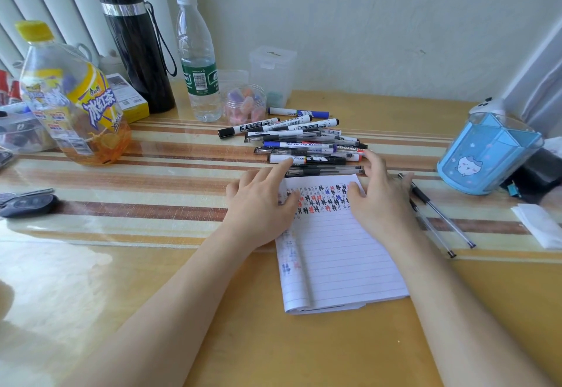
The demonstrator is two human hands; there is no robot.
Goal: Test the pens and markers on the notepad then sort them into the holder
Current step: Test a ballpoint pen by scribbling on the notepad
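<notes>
Far left on the desk (152,265): iced tea bottle (70,98), black flask (137,46), water bottle (199,61). Left grip (261,201) lies on the left edge of the notepad (334,250), fingers relaxed, holding nothing, index tip touching the near side of the pen and marker pile (304,146). Pile sits just beyond the notepad. Right grip (380,195) is spread open, thumb on the notepad, fingertips at the pile's right end. Two pens (438,211) lie just right of it. Blue holder (489,155) is far right, well apart from the pile.

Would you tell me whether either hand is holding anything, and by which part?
Nothing is held. The left hand lies on the notepad, forefinger touching the pen pile; the right hand reaches the pile's right end, fingers relaxed.
</notes>
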